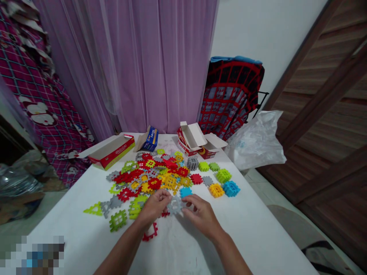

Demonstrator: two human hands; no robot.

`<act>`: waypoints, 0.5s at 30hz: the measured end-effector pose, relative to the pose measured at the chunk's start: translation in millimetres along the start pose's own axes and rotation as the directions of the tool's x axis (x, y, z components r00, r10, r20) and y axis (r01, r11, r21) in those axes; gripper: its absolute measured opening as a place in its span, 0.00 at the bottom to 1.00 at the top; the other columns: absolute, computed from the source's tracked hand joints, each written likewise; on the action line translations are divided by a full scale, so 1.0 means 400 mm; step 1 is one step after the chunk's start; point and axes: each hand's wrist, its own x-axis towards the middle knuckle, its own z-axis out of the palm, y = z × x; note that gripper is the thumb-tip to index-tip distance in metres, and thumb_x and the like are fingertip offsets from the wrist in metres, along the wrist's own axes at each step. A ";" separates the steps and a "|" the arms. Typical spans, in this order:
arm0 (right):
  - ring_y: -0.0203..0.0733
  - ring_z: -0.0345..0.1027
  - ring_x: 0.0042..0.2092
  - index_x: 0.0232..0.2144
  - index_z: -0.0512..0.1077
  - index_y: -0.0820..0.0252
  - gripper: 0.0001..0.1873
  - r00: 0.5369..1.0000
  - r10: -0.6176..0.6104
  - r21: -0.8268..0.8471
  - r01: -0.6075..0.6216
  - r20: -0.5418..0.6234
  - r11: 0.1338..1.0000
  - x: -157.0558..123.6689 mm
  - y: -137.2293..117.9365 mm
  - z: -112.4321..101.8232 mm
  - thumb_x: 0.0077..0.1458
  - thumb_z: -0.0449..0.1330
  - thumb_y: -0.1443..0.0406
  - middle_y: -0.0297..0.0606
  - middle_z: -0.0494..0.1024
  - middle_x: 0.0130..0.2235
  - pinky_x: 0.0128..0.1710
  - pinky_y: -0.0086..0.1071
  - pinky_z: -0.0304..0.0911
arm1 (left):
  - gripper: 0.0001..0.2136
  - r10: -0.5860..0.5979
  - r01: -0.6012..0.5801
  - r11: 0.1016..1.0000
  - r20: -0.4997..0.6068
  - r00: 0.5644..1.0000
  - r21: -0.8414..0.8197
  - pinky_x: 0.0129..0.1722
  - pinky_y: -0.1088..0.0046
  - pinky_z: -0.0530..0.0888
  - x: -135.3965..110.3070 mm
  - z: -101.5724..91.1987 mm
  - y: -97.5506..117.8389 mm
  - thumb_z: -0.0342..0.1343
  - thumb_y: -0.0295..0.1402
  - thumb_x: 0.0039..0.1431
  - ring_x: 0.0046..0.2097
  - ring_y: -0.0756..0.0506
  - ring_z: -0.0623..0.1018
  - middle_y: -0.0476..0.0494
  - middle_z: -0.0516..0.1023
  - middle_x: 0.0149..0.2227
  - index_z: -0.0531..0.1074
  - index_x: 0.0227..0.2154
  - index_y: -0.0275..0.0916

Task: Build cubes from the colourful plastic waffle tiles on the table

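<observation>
Both of my hands meet over the middle of a white table (258, 236). My left hand (155, 208) and my right hand (200, 214) pinch the two sides of a grey toothed plastic piece (175, 205), held just above the tabletop. Right behind it lies a heap of interlocking plastic pieces (155, 177) in red, yellow, green and grey. A small blue piece (185, 191) sits just past my fingertips. A red open-frame piece (151, 232) lies under my left wrist.
Green pieces (117, 220) lie at the left, and blue, yellow and green blocks (223, 185) at the right. Open cardboard boxes (197, 142) and a red tray-like box (112, 152) stand at the far edge. A white plastic bag (256, 141) sits at the right corner.
</observation>
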 end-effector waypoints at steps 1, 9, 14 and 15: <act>0.41 0.72 0.41 0.45 0.75 0.55 0.18 0.997 -0.069 -0.066 0.071 0.035 0.995 0.010 -0.010 -0.016 0.50 0.62 0.64 0.39 0.78 0.42 0.41 0.32 0.68 | 0.21 0.009 -0.009 1.000 0.016 1.000 -0.013 0.16 0.79 0.57 0.001 -0.001 0.006 0.61 0.53 0.38 0.17 0.56 0.63 0.59 0.65 0.18 0.66 0.26 0.41; 0.43 0.69 0.47 0.50 0.71 0.51 0.27 0.938 -0.263 -0.272 0.321 0.227 0.907 0.058 -0.060 -0.034 0.44 0.66 0.64 0.37 0.74 0.48 0.47 0.35 0.65 | 0.21 0.073 -0.070 0.997 0.084 0.994 -0.038 0.20 0.80 0.60 0.002 0.010 0.012 0.64 0.51 0.38 0.19 0.56 0.65 0.58 0.66 0.19 0.65 0.26 0.40; 0.46 0.66 0.51 0.49 0.71 0.52 0.28 0.954 -0.182 -0.295 0.250 0.239 0.922 0.075 -0.020 -0.059 0.42 0.67 0.63 0.40 0.72 0.51 0.50 0.38 0.63 | 0.22 0.114 -0.116 0.992 0.041 0.993 0.047 0.23 0.75 0.68 -0.002 -0.011 0.007 0.61 0.53 0.43 0.23 0.51 0.72 0.51 0.74 0.26 0.68 0.34 0.40; 0.48 0.65 0.53 0.49 0.71 0.53 0.28 0.962 -0.166 -0.314 0.230 0.219 0.921 0.090 0.002 -0.079 0.42 0.67 0.63 0.41 0.70 0.53 0.52 0.40 0.62 | 0.21 0.157 -0.155 0.983 -0.021 0.987 0.096 0.25 0.73 0.71 -0.007 -0.026 0.004 0.59 0.53 0.46 0.27 0.49 0.75 0.48 0.76 0.28 0.69 0.35 0.40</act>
